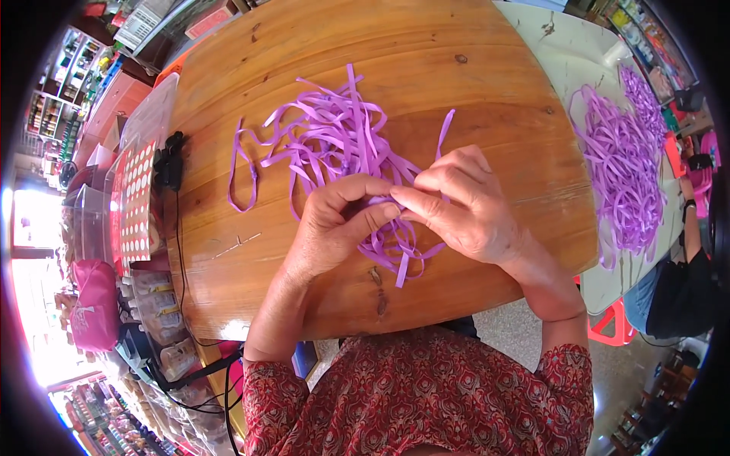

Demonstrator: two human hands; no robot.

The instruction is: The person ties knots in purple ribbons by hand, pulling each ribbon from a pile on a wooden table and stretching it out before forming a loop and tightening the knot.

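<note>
A loose heap of purple ribbon [328, 129] lies tangled on the wooden table [487, 91] in front of me. My left hand [342, 220] pinches a piece of this ribbon between thumb and forefinger at the near edge of the heap. Close against it, my right hand [464, 205] grips the same ribbon, its fingertips meeting the left ones. One ribbon end sticks up behind the right hand, and other strands hang down below both hands onto the tabletop. What the fingertips cover cannot be made out.
On a white table [555, 45] at the right lies a larger purple ribbon pile [620, 175]. A person in dark clothes [680, 281] sits beside it. A black cable [179, 228] runs down the left table edge, near a sheet of round white stickers [137, 197] and a pink bag [94, 304].
</note>
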